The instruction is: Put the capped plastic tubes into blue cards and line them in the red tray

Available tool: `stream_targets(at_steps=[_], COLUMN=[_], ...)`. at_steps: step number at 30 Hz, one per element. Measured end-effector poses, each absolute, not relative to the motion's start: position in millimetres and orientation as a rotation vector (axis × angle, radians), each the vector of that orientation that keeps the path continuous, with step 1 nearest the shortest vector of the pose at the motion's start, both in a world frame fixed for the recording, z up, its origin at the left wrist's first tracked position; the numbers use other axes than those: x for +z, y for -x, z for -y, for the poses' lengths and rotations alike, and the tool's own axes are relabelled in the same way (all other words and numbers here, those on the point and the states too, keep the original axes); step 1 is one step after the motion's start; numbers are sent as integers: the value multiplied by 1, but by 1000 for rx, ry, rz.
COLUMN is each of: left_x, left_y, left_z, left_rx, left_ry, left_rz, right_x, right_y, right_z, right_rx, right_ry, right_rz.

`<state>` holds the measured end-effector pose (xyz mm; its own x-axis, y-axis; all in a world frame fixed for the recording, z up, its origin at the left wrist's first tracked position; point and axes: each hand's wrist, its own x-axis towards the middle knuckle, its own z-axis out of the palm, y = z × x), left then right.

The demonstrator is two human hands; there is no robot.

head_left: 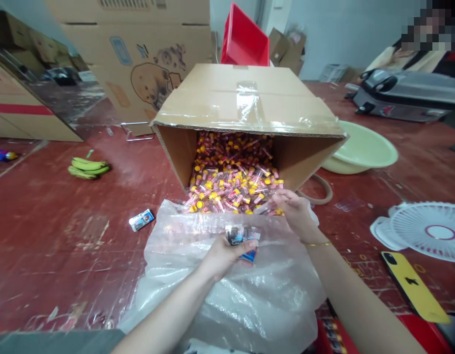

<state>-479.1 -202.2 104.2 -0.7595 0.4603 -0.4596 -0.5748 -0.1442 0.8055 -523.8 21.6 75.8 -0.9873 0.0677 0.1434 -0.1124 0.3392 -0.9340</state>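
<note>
The left hand [223,251] is closed on at least one small printed packet [246,235], with the thumb laid across its front. Below this hand spreads the translucent plastic [257,307]. The right hand [296,214] is farther ahead and to the right, its fingers bent at the edge of many yellow-capped tubes [232,189]; whether they grip one, I cannot tell. The tubes lie ahead of the left hand, partly inside the cardboard box [212,101].

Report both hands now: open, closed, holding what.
Left hand: closed, holding at least one small packet.
Right hand: fingers bent at the yellow-capped tubes; cannot tell whether it holds one.
</note>
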Motion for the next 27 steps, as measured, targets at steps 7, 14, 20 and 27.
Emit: stream_targets(at_steps=[7,14,20,27], left_x=[104,107,111,111], left_y=[479,481,479,480], left_z=[203,199,198,199], left_rx=[1926,1968,1943,1952], left_ry=[39,-81,-85,-81], left_rz=[-1506,-1617,-1671,-1668], right_x=[133,156,158,158], right_y=[488,476,481,483], right_z=[-3,10,18,17], right_rx=[2130,1829,1531,1504], right_ry=[-113,-396,-505,-475], right_rz=[2360,2260,2497,2496])
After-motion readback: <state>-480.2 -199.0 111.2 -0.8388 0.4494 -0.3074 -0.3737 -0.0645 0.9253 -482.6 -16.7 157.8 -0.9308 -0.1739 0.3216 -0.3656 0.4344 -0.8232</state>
